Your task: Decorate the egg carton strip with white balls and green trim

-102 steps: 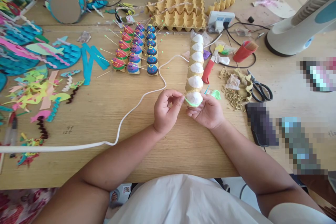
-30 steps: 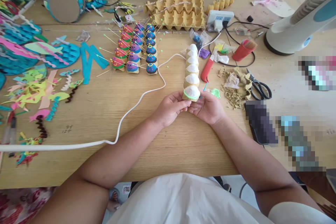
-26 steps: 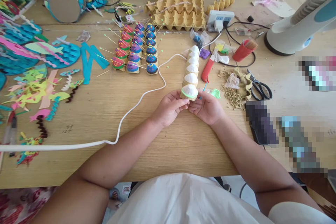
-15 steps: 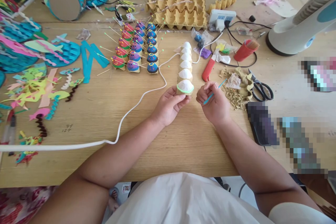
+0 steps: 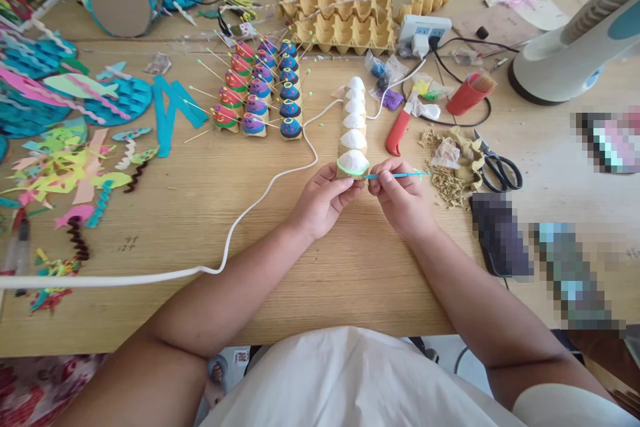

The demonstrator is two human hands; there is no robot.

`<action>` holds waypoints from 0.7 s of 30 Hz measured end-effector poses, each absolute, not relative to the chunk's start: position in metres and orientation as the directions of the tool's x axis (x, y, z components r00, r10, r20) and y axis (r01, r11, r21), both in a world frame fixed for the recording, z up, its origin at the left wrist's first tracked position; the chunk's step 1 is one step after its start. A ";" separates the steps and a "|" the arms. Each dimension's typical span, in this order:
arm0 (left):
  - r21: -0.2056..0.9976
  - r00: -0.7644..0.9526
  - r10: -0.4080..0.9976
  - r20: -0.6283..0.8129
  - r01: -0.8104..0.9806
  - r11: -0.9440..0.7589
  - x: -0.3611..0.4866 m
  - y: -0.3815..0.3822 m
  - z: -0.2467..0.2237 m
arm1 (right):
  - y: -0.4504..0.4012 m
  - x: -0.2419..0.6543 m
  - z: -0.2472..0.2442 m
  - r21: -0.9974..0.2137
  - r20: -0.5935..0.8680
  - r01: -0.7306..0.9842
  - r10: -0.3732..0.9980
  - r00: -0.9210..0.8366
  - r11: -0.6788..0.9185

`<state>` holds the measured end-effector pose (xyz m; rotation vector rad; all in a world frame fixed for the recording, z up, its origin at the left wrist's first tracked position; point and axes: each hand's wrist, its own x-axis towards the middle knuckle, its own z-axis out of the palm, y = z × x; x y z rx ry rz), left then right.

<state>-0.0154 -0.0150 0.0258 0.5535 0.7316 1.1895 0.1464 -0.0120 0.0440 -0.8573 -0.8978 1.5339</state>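
Observation:
A strip of egg carton (image 5: 353, 140) runs away from me, its several bumps covered in white. Around the base of the nearest bump goes a light green band (image 5: 345, 169). My left hand (image 5: 323, 200) grips the near end of this strip between thumb and fingers. My right hand (image 5: 400, 197) pinches a thin blue stick-like tool (image 5: 400, 175), held almost level. The tool's left tip is at the right end of the green band; whether it touches I cannot tell. A bit of light green shows near its other end.
Three painted carton strips (image 5: 257, 90) with pins stand left of centre. A white cable (image 5: 260, 203) crosses the table. To the right lie a red-handled cutter (image 5: 397, 133), scissors (image 5: 500, 167), straw-like scraps (image 5: 445, 187) and a phone (image 5: 500, 233). Colourful paper cut-outs (image 5: 65, 167) cover the left side.
My right hand has moved left to the near end of the carton strip, and the blue tool has turned from slanted to nearly level. My left hand has stayed put.

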 end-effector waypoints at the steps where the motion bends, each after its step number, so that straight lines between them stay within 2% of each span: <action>1: 0.723 0.200 0.956 -0.214 -0.626 0.293 -0.016 -0.015 0.026 | -0.012 0.147 0.042 -0.905 -0.039 -0.416 0.990 -0.139 -0.094; 9: 0.689 0.209 0.954 -0.217 -0.659 0.301 -0.016 -0.016 0.028 | -0.007 0.153 0.032 -0.970 0.045 -0.241 0.995 -0.087 0.023; 15: 0.708 0.202 0.951 -0.233 -0.635 0.308 -0.015 -0.015 0.025 | -0.009 0.153 0.032 -0.942 0.090 -0.334 0.989 -0.115 0.047; 21: 0.668 0.215 0.949 -0.232 -0.674 0.316 -0.013 -0.018 0.029 | -0.006 0.151 0.023 -0.956 0.138 -0.277 0.983 -0.117 0.101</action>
